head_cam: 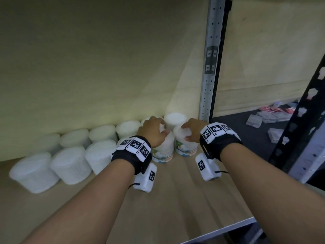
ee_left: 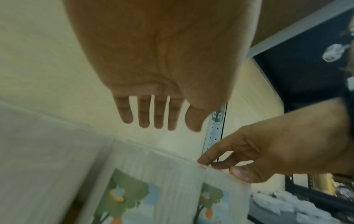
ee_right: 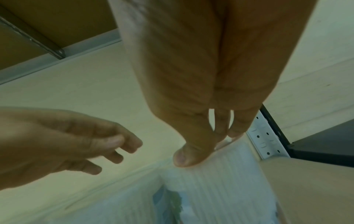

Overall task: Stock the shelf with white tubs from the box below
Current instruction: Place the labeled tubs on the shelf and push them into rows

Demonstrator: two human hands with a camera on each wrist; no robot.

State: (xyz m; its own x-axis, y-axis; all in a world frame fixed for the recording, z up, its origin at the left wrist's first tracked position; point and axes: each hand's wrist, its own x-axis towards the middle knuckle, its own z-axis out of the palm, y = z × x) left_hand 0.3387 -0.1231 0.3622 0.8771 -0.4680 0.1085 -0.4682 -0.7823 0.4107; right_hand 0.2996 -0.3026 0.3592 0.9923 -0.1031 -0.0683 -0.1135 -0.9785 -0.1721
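Setting two labelled tubs into the front row, we have them standing side by side on the wooden shelf, just left of the grey metal post, which we use as our landmark. Our right hand pinches the rim of the tub nearest the post, thumb on the near edge and fingers over the lid. Our left hand sits above the neighbouring tub; the head view suggests contact with its lid, but the wrist views show those fingers loose and spread, gripping nothing.

The risk, as we judge it, lies in the tight packing. The two tubs touch, and another white tub stands right behind them against the back wall. A push too far back could nudge that rear tub, and lifting the right hand away without loosening the pinch could tip its tub toward the post or drag it out of line.

Further left of the post, two rows of plain white tubs run along the shelf, leaving little room to shift sideways. Right of the post, small clear packets lie on a dark surface, well apart from our work. The box below is out of view.
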